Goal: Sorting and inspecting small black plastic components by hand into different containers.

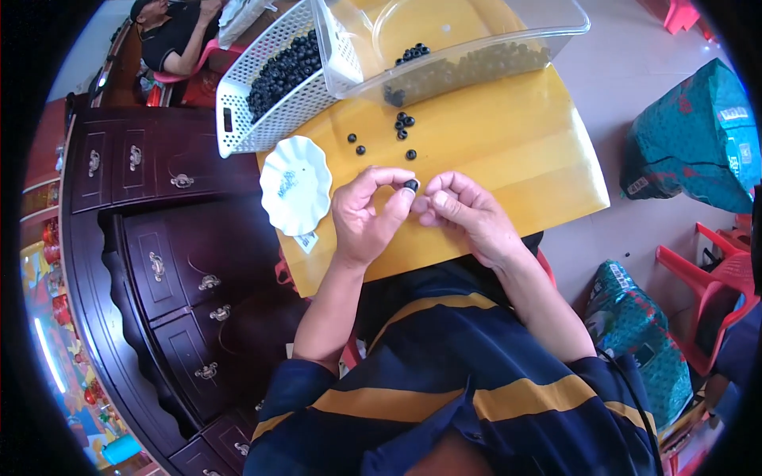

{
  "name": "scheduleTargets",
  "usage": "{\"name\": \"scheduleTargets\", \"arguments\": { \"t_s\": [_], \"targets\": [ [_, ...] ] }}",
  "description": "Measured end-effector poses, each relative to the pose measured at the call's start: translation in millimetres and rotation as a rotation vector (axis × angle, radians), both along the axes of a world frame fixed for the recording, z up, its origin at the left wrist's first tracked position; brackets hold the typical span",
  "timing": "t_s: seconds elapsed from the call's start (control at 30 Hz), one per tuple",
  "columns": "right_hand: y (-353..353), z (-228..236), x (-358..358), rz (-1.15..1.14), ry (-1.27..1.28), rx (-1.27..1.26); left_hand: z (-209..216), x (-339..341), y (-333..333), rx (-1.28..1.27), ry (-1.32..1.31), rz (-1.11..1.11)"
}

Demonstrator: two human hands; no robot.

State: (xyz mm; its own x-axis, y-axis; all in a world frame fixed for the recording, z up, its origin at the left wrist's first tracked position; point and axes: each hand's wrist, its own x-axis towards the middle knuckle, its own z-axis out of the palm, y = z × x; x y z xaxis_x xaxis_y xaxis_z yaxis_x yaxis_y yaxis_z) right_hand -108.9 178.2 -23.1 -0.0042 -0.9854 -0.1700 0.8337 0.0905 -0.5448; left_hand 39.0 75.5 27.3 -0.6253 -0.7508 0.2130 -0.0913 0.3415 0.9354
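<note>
My left hand [359, 224] pinches a small black ring-shaped piece [410, 185] between thumb and forefinger, above the yellow table [508, 166]. Close on its right is my right hand [476, 220], its thumb pressed to its curled fingers; whatever they hold is too small to make out. Several more black pieces [402, 124] with holes through them lie loose just beyond my hands. To the left of my left hand stands a white scalloped dish [274, 198] with tiny dark bits in it.
A white perforated basket [238, 133] heaped with black pieces and a clear plastic bin [476, 44] occupy the far side. Dark wooden drawers [182, 170] stand left. Teal bags [690, 135] and a red chair [706, 274] are on the right. Another person [178, 40] sits at the far left.
</note>
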Motion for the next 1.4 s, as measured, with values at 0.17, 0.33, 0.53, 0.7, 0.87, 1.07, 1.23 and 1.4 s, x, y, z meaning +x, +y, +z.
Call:
{"name": "scheduleTargets", "arguments": {
  "t_s": [0.17, 0.33, 0.53, 0.7, 0.87, 1.07, 1.23, 1.4],
  "targets": [
    [0.3, -0.9, -1.2, 0.011, -0.097, -0.030, -8.8, -8.3, 16.7, -0.120, 0.087, -0.003],
    [1.9, -0.6, -0.7, -0.071, -0.071, -0.073, -9.3, -10.5, 24.0, -0.164, 0.072, 0.034],
    [2.7, -2.1, 1.5, -0.190, 0.279, -0.004, 0.1, -1.2, 26.0, -0.233, -0.074, 0.087],
    [5.5, -1.6, 3.3, -0.155, 0.458, -0.013, -0.1, 3.0, 24.3, -0.502, -0.207, 0.078],
    [5.1, 0.9, 5.0, -0.111, 0.497, -0.006, -4.1, 8.3, 21.1, -0.578, -0.211, 0.060],
    [5.3, -3.4, 4.7, -0.139, 0.419, 0.020, -7.7, 13.8, 20.2, -0.532, -0.162, 0.051],
    [4.3, -3.6, 4.0, -0.142, 0.433, 0.033, -9.8, 15.4, 28.1, -0.407, -0.110, 0.131],
    [2.9, -3.7, 3.3, -0.131, 0.449, 0.044, -12.7, 9.3, 31.3, -0.409, -0.091, 0.143]
  ]
}}
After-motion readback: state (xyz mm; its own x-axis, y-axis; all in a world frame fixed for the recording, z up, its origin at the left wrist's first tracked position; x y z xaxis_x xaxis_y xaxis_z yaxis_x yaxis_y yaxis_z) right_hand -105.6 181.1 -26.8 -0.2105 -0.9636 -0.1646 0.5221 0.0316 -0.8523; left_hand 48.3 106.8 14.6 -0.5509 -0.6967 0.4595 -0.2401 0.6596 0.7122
